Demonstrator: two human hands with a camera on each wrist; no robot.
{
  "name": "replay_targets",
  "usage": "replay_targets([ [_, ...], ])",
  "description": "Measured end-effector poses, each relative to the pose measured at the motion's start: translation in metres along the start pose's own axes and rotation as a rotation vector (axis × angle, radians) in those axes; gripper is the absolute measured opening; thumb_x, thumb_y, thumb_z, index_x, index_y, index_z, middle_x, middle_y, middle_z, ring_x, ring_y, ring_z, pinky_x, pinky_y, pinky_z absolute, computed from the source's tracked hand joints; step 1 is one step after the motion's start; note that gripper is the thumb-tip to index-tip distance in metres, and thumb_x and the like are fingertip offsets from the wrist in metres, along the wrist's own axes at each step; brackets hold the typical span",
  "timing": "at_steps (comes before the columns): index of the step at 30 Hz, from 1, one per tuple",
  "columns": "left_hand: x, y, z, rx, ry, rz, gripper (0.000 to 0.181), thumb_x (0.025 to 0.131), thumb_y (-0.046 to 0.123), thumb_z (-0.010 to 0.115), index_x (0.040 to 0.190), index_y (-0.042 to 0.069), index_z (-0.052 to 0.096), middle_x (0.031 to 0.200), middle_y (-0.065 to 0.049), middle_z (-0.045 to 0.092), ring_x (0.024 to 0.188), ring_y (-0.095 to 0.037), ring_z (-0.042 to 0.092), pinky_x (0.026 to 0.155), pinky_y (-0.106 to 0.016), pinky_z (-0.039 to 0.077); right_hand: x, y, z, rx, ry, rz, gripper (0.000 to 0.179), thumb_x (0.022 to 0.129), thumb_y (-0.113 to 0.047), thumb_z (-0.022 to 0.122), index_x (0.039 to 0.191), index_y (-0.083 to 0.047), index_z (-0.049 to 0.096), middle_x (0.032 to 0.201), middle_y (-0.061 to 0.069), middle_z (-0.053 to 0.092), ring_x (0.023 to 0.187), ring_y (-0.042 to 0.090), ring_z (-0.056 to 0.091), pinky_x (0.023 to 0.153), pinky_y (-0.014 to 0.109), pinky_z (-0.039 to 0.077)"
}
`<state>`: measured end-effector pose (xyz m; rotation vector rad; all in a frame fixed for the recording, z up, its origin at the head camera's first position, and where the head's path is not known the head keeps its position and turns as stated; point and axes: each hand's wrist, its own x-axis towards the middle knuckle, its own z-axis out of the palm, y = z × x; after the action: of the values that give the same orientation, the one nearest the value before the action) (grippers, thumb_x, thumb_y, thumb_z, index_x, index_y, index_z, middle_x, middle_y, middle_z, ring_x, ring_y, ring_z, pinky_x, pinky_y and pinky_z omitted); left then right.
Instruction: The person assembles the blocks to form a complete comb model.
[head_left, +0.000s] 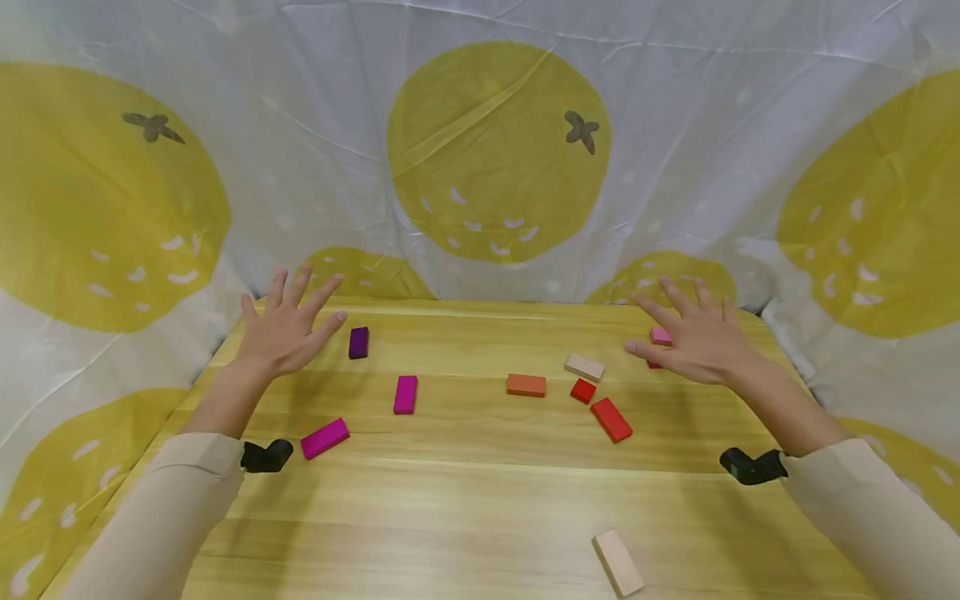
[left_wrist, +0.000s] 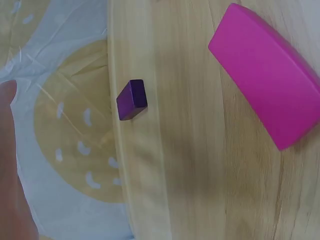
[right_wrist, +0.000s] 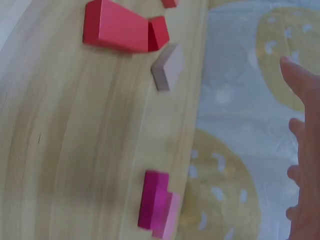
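Fingers spread, my left hand (head_left: 281, 333) hovers over the table's left side and holds nothing. Closest to it is a dark purple block (head_left: 359, 342); a magenta block (head_left: 406, 394) and another magenta block (head_left: 325, 438) lie nearer me. My right hand (head_left: 701, 337), also spread and holding nothing, is raised over the right side. In the head view it partly covers a pink block (head_left: 661, 336) and a darker magenta block (right_wrist: 153, 200). To its left lie a pale wooden block (head_left: 584, 367), a small red block (head_left: 582, 391) and a longer red block (head_left: 611, 420).
An orange block (head_left: 527, 385) lies near the middle of the wooden table (head_left: 450, 517). Another pale wooden block (head_left: 618, 562) lies toward the front edge. A white curtain (head_left: 322, 167) printed with yellow fruit encloses the back and sides.
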<state>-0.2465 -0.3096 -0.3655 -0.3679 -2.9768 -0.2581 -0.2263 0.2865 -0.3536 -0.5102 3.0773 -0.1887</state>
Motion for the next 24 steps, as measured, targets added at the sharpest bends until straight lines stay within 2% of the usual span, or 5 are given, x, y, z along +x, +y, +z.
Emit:
replay_targets([
  [5,0.005,0.004,0.007,-0.059,-0.013,0.036,0.072,0.107,0.061,0.036,0.168,0.028,0.016,0.171,-0.019,0.002,0.154,-0.045,-0.011,0.101,-0.088,-0.007,0.01,-0.022,0.008,0.036,0.025,-0.086,0.084,0.096,-0.072,0.052,0.164,-0.026,0.034,0.171,0.015,0.014,0.15,0.058,0.0,0.106,0.085,0.003],
  [11,0.014,0.004,0.02,-0.226,-0.072,0.043,0.073,0.108,0.052,0.044,0.168,0.02,0.018,0.171,-0.021,0.003,0.153,-0.05,-0.006,0.102,-0.089,0.001,0.027,-0.052,0.024,0.107,0.041,-0.214,0.083,0.095,-0.07,0.057,0.162,-0.025,0.039,0.168,0.016,0.023,0.151,0.053,0.008,0.113,0.078,0.006],
  [14,0.021,0.003,0.029,-0.342,-0.119,0.045,0.075,0.108,0.044,0.052,0.167,0.014,0.017,0.17,-0.024,0.002,0.152,-0.051,-0.003,0.108,-0.084,0.007,0.036,-0.07,0.033,0.152,0.035,-0.286,0.083,0.095,-0.069,0.059,0.161,-0.024,0.04,0.167,0.016,0.026,0.151,0.051,0.014,0.115,0.076,0.01],
  [18,0.028,0.001,0.039,-0.471,-0.175,0.041,0.086,0.103,0.03,0.068,0.166,0.006,0.015,0.168,-0.027,0.008,0.153,-0.049,0.003,0.116,-0.073,0.012,0.049,-0.094,0.046,0.207,0.014,-0.381,0.082,0.096,-0.066,0.059,0.162,-0.022,0.039,0.166,0.015,0.029,0.151,0.048,0.018,0.117,0.071,0.015],
  [24,0.027,-0.008,0.056,-0.51,-0.266,-0.008,0.1,0.094,0.024,0.08,0.164,0.0,0.014,0.166,-0.029,0.015,0.151,-0.051,0.012,0.119,-0.068,0.015,0.061,-0.133,0.068,0.29,-0.044,-0.483,0.084,0.096,-0.067,0.059,0.162,-0.021,0.038,0.163,0.014,0.034,0.152,0.037,0.024,0.119,0.06,0.024],
])
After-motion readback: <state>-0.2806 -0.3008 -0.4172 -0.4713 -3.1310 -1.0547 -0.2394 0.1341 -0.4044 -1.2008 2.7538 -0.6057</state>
